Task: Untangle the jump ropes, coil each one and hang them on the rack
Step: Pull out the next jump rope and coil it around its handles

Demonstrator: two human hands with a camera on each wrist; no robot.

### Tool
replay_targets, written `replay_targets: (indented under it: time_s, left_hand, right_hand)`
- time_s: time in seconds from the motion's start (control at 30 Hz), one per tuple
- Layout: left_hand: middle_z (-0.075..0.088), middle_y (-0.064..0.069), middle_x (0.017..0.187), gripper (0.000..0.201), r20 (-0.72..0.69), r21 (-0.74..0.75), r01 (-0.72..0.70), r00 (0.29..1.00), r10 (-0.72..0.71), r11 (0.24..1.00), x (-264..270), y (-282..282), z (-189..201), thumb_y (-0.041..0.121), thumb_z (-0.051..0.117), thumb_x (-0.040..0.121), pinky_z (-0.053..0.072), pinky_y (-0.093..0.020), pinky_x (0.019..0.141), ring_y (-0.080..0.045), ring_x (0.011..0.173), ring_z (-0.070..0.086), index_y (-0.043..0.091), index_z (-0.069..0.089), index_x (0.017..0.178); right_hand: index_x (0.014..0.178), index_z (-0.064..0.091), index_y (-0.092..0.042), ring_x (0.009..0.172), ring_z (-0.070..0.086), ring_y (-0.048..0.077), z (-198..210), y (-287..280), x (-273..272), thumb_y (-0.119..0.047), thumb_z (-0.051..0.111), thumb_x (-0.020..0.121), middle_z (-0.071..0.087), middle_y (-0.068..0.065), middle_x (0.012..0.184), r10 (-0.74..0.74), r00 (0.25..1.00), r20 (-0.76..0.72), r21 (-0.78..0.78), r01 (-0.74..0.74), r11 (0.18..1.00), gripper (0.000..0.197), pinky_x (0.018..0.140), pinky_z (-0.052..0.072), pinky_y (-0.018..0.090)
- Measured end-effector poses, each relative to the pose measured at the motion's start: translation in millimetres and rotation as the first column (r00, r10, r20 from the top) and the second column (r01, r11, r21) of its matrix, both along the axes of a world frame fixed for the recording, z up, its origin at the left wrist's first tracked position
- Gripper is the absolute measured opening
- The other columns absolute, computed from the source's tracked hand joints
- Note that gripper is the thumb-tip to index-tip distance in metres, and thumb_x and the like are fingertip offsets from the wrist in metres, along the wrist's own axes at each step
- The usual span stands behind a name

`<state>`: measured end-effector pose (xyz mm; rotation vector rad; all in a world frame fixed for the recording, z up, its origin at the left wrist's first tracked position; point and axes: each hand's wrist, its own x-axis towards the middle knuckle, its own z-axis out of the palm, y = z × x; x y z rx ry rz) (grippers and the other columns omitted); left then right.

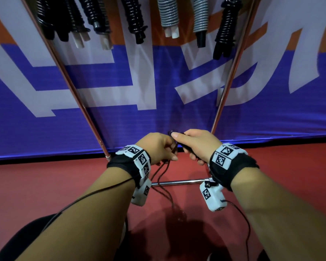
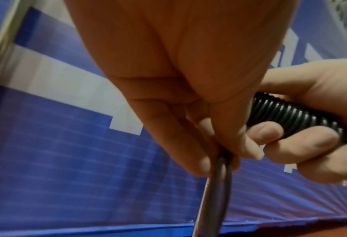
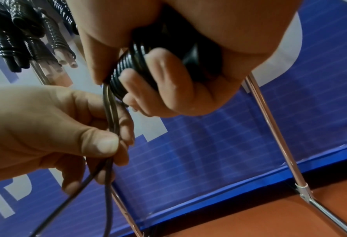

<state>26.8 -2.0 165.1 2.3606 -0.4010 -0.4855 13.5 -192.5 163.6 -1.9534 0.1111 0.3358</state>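
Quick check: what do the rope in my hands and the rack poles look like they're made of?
Rope: dark, smooth, glossy cord, likely plastic or rubber-coated; its tight coils catch highlights. Rack poles: shiny, mirror-like tubing, probably chromed or polished metal.

Coiled ropes [image 1: 134,19] on rack [image 1: 231,72] above, banner [image 1: 120,76] behind, floor [image 1: 45,176] below.

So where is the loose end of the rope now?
Head view, centre: the rope hangs from the left hand, crossing the rack's bottom bar to the floor.
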Motion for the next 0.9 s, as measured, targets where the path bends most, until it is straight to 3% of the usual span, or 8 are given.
replay_targets:
  time_s: [0.07,0.17,0.37,0.5,0.63,0.77,0.83,0.9]
  left_hand:
    - [0.076,-0.004,0.084,0.012,-0.022,-0.023,-0.051,0.998,0.050,0.998,-1.8,-0.9,-2.6,0.022,0.088,0.084,0.066,-0.043,0.071,-0.026,0.080,0.076,0.020,0.077,0.089]
    - [0.075,0.006,0.074,0.010,-0.089,-0.093,-0.107,0.991,0.099,0.990,-1.2,2.8,-7.8,0.024,0.088,0.084,0.067,-0.043,0.073,-0.019,0.075,0.073,0.022,0.079,0.087]
    - [0.077,-0.021,0.091,0.016,-0.286,-0.198,-0.114,0.957,0.054,0.974,0.8,8.0,-0.5,0.017,0.090,0.082,0.066,-0.036,0.074,-0.026,0.085,0.078,0.011,0.076,0.087]
    - [0.074,-0.020,0.094,0.018,-0.349,-0.316,-0.121,0.937,0.004,0.941,1.6,7.9,-0.3,0.007,0.085,0.085,0.065,-0.033,0.077,-0.022,0.084,0.077,0.004,0.072,0.098]
    - [0.063,-0.009,0.093,0.022,-0.289,-0.369,-0.039,0.954,-0.075,0.929,3.9,8.7,-2.7,-0.005,0.077,0.090,0.060,-0.023,0.073,-0.012,0.074,0.071,0.000,0.070,0.110]
    - [0.073,-0.008,0.084,0.008,-0.184,-0.256,0.041,0.979,-0.090,0.966,5.7,8.5,-5.8,0.002,0.073,0.095,0.062,-0.027,0.071,-0.010,0.074,0.072,0.008,0.070,0.100]
    - [0.078,-0.009,0.090,0.006,-0.163,-0.202,0.048,0.983,-0.082,0.978,6.1,8.3,-7.9,0.005,0.074,0.095,0.061,-0.027,0.068,-0.009,0.077,0.073,0.008,0.070,0.098]
    - [0.078,-0.015,0.104,0.009,-0.200,-0.238,0.028,0.977,-0.077,0.971,6.7,8.4,-8.9,0.005,0.074,0.095,0.063,-0.030,0.071,-0.014,0.084,0.074,0.004,0.068,0.101]
  right_hand:
    - [0.098,0.072,-0.020,0.056,0.055,0.019,1.1,-1.6,-1.7,-0.072,0.073,0.084,0.064,-0.001,0.072,0.027,1.000,-0.012,0.017,-0.027,0.999,0.054,0.046,0.039,0.027]
    - [0.098,0.069,-0.010,0.057,0.054,0.019,1.1,-2.5,-4.5,-0.070,0.073,0.087,0.064,0.001,0.074,0.044,0.999,-0.019,0.035,-0.043,0.998,0.061,0.045,0.038,0.027]
    - [0.097,0.072,-0.006,0.058,0.053,0.020,4.1,-2.0,-5.2,-0.079,0.066,0.087,0.067,0.004,0.074,-0.021,0.998,-0.057,0.077,0.026,0.997,0.074,0.047,0.039,0.028]
    - [0.093,0.073,-0.016,0.055,0.051,0.018,5.9,-4.7,-3.4,-0.076,0.066,0.091,0.066,0.003,0.075,-0.091,0.993,-0.081,0.144,0.102,0.984,0.060,0.047,0.036,0.025]
    - [0.100,0.075,-0.012,0.053,0.049,0.018,7.8,-10.1,-1.8,-0.071,0.067,0.093,0.064,0.004,0.075,-0.166,0.981,-0.100,0.194,0.183,0.964,0.060,0.046,0.033,0.024]
    - [0.096,0.071,-0.014,0.053,0.046,0.018,10.1,-9.1,-1.4,-0.070,0.070,0.091,0.064,0.006,0.077,-0.143,0.980,-0.138,0.267,0.176,0.947,0.056,0.047,0.030,0.023]
    - [0.092,0.072,-0.016,0.052,0.046,0.017,10.2,-7.0,-2.0,-0.071,0.072,0.090,0.064,0.006,0.078,-0.122,0.979,-0.162,0.290,0.165,0.943,0.055,0.047,0.030,0.023]
    - [0.090,0.073,-0.016,0.052,0.046,0.017,10.3,-6.5,-2.1,-0.071,0.072,0.089,0.065,0.006,0.077,-0.119,0.978,-0.171,0.297,0.166,0.940,0.055,0.047,0.031,0.023]
